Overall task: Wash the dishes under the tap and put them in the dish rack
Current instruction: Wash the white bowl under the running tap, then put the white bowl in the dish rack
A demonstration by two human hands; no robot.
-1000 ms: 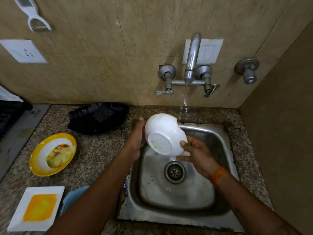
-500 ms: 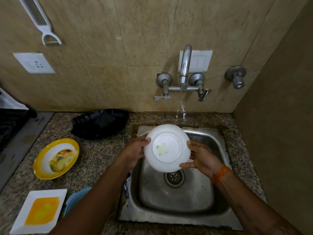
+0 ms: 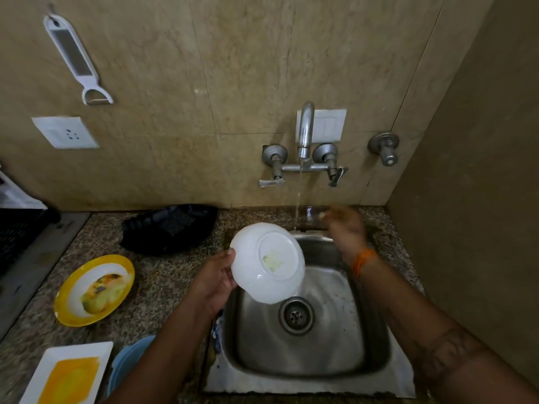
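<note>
A yellow plate (image 3: 94, 290) sits left of the sink (image 3: 309, 383). The left hand (image 3: 214, 282) grips the white bowl (image 3: 267, 262) by its edge, bottom up, above the sink. The right hand (image 3: 344, 225) is blurry behind the sink, apart from the bowl; I cannot tell its grip.

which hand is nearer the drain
Left. The left hand holds the bowl just up-left of the drain; the right hand is up at the sink's back edge, near the water stream.
</note>
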